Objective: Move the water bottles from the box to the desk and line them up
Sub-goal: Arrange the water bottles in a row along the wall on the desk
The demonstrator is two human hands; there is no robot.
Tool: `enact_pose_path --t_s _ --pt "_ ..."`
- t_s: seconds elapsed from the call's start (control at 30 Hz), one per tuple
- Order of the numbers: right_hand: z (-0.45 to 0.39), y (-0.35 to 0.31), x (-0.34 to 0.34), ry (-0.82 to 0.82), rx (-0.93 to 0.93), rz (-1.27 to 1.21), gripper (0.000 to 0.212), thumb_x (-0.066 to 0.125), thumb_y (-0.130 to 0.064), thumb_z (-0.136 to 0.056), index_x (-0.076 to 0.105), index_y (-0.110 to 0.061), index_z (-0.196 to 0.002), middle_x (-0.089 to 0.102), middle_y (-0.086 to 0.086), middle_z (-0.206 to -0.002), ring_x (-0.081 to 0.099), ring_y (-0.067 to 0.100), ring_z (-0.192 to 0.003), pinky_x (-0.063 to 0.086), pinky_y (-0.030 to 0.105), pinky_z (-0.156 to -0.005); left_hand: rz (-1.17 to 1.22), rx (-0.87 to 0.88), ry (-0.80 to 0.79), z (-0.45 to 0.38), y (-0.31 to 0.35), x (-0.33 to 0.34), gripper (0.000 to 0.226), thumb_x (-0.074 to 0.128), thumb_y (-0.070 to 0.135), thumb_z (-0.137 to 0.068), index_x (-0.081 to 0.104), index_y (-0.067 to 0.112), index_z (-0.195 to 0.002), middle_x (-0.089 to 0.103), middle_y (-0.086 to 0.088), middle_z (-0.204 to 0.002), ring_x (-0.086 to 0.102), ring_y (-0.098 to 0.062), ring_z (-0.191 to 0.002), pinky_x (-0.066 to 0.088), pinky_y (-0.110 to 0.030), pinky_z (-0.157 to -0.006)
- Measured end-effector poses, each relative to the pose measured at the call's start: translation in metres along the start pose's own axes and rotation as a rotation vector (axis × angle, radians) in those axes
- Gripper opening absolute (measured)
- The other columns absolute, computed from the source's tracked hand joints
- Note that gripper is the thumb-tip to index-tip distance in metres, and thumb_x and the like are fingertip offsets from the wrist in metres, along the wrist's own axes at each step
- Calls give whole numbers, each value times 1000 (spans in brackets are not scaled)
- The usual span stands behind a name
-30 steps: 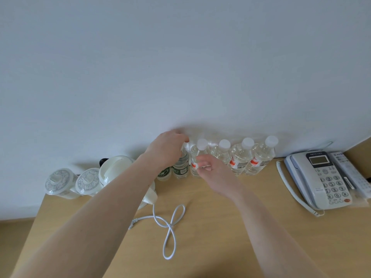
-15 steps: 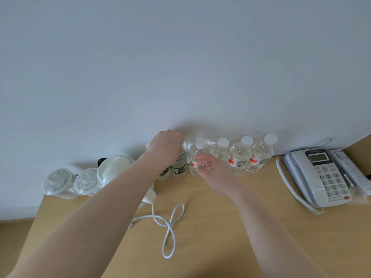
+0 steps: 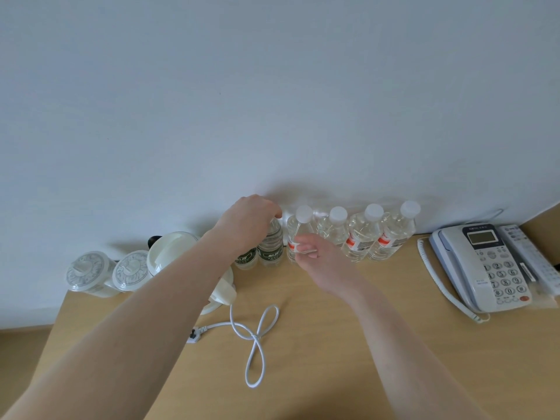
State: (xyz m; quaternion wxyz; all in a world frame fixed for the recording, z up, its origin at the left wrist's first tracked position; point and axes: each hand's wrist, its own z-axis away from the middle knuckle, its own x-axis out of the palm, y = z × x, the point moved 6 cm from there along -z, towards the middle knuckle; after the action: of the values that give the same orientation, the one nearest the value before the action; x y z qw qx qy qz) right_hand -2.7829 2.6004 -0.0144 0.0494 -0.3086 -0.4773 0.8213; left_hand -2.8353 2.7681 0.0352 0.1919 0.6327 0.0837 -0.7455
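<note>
Now left hand grips green-label bottle top; right hand pinches red-label bottle.

Soft, even, cool light is seen throughout; faint shadows are cast on the wall behind the bottles. Edges are bent by wide-angle distortion.

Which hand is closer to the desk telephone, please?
Right. The right hand is at the red-labelled bottle in the middle of the row, with three bottles between it and the telephone. The left hand grips a green-labelled bottle farther away.
</note>
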Motion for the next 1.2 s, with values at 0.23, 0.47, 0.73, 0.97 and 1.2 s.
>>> enact_pose_path --t_s 0.23,0.47,0.73,0.97,1.2 --pt "0 5 4 -12 11 -15 36 54 -30 -99 53 -36 -135 59 -15 -122 57 4 -114 45 21 -76 75 -3 -10 5 2 -3 53 45 -2 -96 59 24 -139 61 3 -140 59 -26 -121 46 -34 -92" --pt "0 8 6 -21 17 -24 38 54 -33 -99 52 -37 -137 57 -18 -122 57 2 -113 44 19 -74 89 -123 133 30 -26 -20 38 64 19 -97 62 15 -134 59 -6 -141 58 -33 -121 43 -38 -97" --pt "1 2 11 -37 13 -27 39 55 -32 -99 53 -34 -137 58 -21 -118 58 3 -113 46 24 -79 63 -304 -26 37 -45 -7 44 61 16 -100 56 23 -143 62 -14 -132 57 -37 -121 51 -42 -92" --pt "-1 -1 14 -46 16 -30 39 55 -31 -98 53 -36 -137 59 -19 -123 56 -4 -107 43 18 -72 95 -318 9 38 -50 -8 40 60 17 -100 60 25 -139 65 -12 -128 59 -34 -117 52 -41 -90" --pt "-3 -8 15 -49 14 -37 40 54 -31 -98 52 -37 -137 57 -20 -121 54 -10 -104 44 21 -67 87 -309 5 36 -51 -4 45 58 14 -101 55 23 -145 61 -11 -135 58 -35 -121 49 -40 -93"
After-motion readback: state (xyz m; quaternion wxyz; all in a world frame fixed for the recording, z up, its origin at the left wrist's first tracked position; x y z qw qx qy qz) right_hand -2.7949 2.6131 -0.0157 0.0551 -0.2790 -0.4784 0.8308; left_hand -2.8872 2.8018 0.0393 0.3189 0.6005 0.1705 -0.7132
